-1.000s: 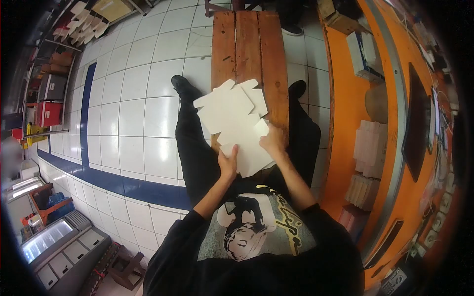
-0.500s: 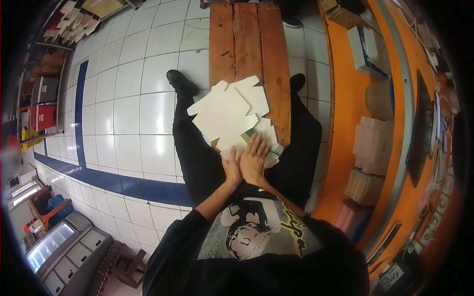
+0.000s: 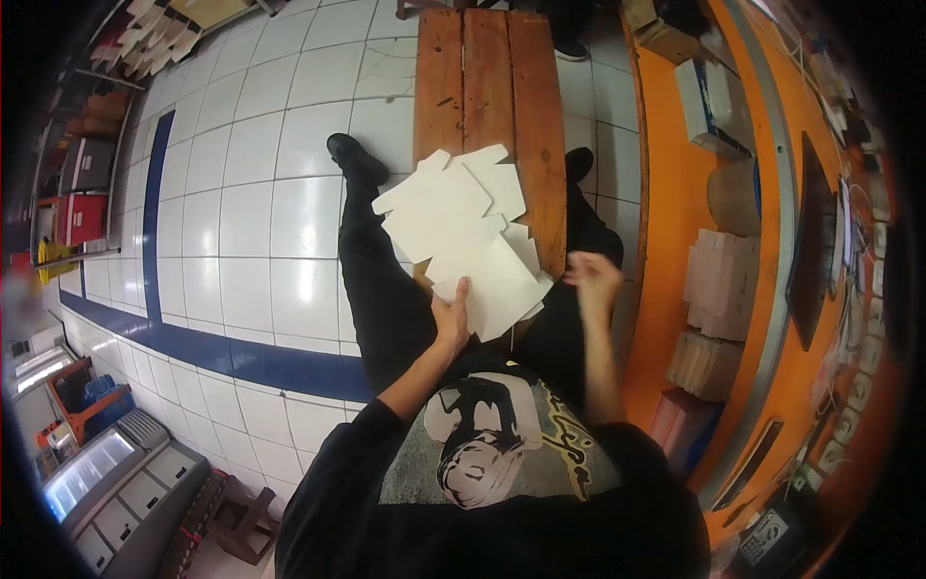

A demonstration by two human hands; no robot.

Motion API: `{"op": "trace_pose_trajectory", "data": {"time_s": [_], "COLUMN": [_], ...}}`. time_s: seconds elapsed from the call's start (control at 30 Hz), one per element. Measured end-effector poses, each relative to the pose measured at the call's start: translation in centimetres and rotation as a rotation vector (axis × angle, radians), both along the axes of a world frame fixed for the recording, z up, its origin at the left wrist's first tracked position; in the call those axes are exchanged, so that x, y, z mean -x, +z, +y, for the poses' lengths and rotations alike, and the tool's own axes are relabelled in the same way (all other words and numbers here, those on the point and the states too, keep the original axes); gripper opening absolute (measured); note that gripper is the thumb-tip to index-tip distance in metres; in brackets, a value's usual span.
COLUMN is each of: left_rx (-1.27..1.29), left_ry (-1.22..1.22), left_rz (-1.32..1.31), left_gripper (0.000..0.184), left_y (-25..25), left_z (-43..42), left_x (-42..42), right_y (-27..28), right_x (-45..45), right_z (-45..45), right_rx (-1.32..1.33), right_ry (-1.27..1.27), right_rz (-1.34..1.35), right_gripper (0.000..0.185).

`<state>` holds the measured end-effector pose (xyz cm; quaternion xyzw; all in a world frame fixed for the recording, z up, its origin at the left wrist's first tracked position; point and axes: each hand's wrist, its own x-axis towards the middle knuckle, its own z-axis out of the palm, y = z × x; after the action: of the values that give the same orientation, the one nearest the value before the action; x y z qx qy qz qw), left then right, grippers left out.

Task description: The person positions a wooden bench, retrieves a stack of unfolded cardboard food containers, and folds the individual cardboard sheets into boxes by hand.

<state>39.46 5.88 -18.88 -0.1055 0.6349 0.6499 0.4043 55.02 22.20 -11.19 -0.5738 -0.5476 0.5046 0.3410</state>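
Flat white carton blanks (image 3: pixel 449 217) with cut flaps lie overlapping on the wooden bench (image 3: pixel 487 87) between my legs. At the near end, one carton panel (image 3: pixel 506 285) shows a plain white face. My left hand (image 3: pixel 451 314) holds the near left edge of this cardboard, its thumb on top and its other fingers mostly hidden. To the right, apart from the cardboard, my right hand (image 3: pixel 595 280) is raised above my right leg. Its fingers are blurred by motion, and I see nothing clear in them.
Orange shelving (image 3: pixel 666 193) runs along the right, with stacked pale cartons (image 3: pixel 719 285) and a white-and-blue box (image 3: pixel 709 106). White floor tiles (image 3: pixel 289 222) with a blue stripe (image 3: pixel 231 357) lie left. A small stool (image 3: pixel 241 521) stands at lower left. Another person's shoe (image 3: pixel 571 50) is beyond the bench.
My right hand has lifted off the cardboard and moved right. The near panel now lies white side up, covering the green patch seen before. My left hand stays at the edge.
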Motion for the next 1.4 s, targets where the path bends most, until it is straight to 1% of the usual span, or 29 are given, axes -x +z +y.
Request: {"op": "trace_pose_trajectory", "data": {"time_s": [0.03,0.1,0.17,0.2,0.23,0.3,0.33,0.43,0.5,0.57,0.63,0.67,0.73,0.77,0.83,0.87,0.9,0.97,1.0,1.03,1.07,1.1,1.2,1.23,1.27,1.3,1.33,1.37,1.4], "left_rx": [0.022,0.037,0.015,0.011,0.016,0.027,0.028,0.010,-0.013,0.005,0.004,-0.001,-0.006,-0.010,-0.017,-0.029,-0.026,0.026,0.029,-0.025,-0.080,-0.077,-0.050,-0.089,-0.136,-0.147,-0.123,-0.097,-0.102], "left_ry": [-0.017,-0.032,-0.014,-0.012,-0.009,-0.004,-0.013,-0.031,-0.040,-0.037,-0.035,-0.041,-0.040,-0.057,-0.048,-0.052,-0.047,-0.067,-0.074,-0.024,0.026,0.020,0.064,0.082,0.097,0.092,0.063,0.036,0.042], "left_rz": [0.016,0.029,-0.004,-0.003,0.007,0.019,0.034,0.052,0.055,0.010,0.003,-0.009,-0.023,-0.039,-0.039,-0.045,-0.052,-0.028,-0.038,-0.140,-0.239,-0.242,-0.285,-0.340,-0.394,-0.394,-0.379,-0.360,-0.351], "left_gripper": [0.043,0.044,0.046,0.046,0.046,0.046,0.046,0.046,0.046,0.045,0.046,0.046,0.047,0.047,0.047,0.047,0.047,0.044,0.044,0.045,0.046,0.046,0.048,0.049,0.050,0.050,0.049,0.047,0.047], "left_y": [0.1,0.5,1.0,0.8,0.5,-0.4,-0.5,-0.9,-0.9,-0.8,-0.3,-0.1,0.4,0.4,0.2,-0.1,0.4,0.8,0.9,1.0,1.1,1.2,0.8,0.5,0.8,1.2,1.5,2.0,1.9], "left_z": [0.1,0.2,0.4,0.6,0.6,1.3,1.2,1.1,1.1,1.1,1.0,1.0,1.0,0.9,0.8,0.7,0.7,1.3,1.3,1.2,1.2,1.3,0.7,0.4,0.7,0.9,1.0,1.2,1.2], "left_x": [0.2,0.3,0.3,0.3,0.2,0.8,0.8,1.0,1.0,1.1,1.3,1.3,1.4,1.5,1.7,1.7,1.7,2.1,2.2,2.5,2.6,2.7,2.8,2.9,3.0,2.8,2.7,2.9,3.0], "right_y": [2.4,-2.7,-3.8,-5.6,-7.9,-8.2,-7.5,0.0,3.0,2.4,0.3,-1.8,-5.7,-6.0,-6.3,-5.5,-5.0,-4.7,-4.8,-4.8,-4.9,-4.9,-4.7,-4.6,-4.4,-4.1,-4.0,-3.6,-3.1], "right_x": [-1.7,-9.4,-13.4,-14.3,-15.0,-13.2,-12.5,-6.4,-3.0,1.7,5.7,7.4,10.2,10.9,11.6,11.9,12.1,12.7,12.7,12.8,13.0,13.3,13.8,13.9,13.8,13.6,13.7,13.5,12.8], "right_z": [0.9,2.9,2.3,0.9,-0.6,-1.0,-1.4,-2.3,-1.4,-0.6,2.1,3.1,4.1,3.7,2.5,1.1,0.3,-0.3,-0.8,-1.3,-1.8,-2.1,-2.6,-2.7,-2.6,-2.6,-2.5,-1.9,-1.0], "right_rx": [0.010,-0.110,0.259,0.255,0.090,-0.080,-0.083,-0.084,0.162,0.007,-0.302,-0.303,-0.052,-0.047,-0.425,-0.462,-0.457,-0.607,-0.573,-0.565,-0.645,-0.728,-0.737,-0.760,-0.767,-0.763,-0.760,-0.770,-0.714], "right_ry": [-0.087,-0.163,-0.300,-0.299,-0.115,0.082,0.160,0.369,0.377,0.460,0.637,0.647,0.648,0.659,0.755,0.746,0.753,0.711,0.750,0.744,0.788,0.834,0.896,0.932,0.925,0.884,0.848,0.849,0.707], "right_rz": [-0.282,-0.553,-0.352,-0.352,-0.687,-1.010,-0.910,-0.606,-0.007,0.030,-0.136,-0.129,0.141,0.147,0.008,-0.111,-0.116,-0.202,-0.293,-0.302,-0.279,-0.251,-0.298,-0.331,-0.336,-0.313,-0.284,-0.278,-0.290], "right_gripper": [0.015,0.013,0.024,0.024,0.031,0.039,0.040,0.051,0.047,0.044,0.042,0.042,0.040,0.040,0.043,0.050,0.050,0.059,0.065,0.065,0.067,0.069,0.073,0.075,0.075,0.071,0.067,0.067,0.060]}}
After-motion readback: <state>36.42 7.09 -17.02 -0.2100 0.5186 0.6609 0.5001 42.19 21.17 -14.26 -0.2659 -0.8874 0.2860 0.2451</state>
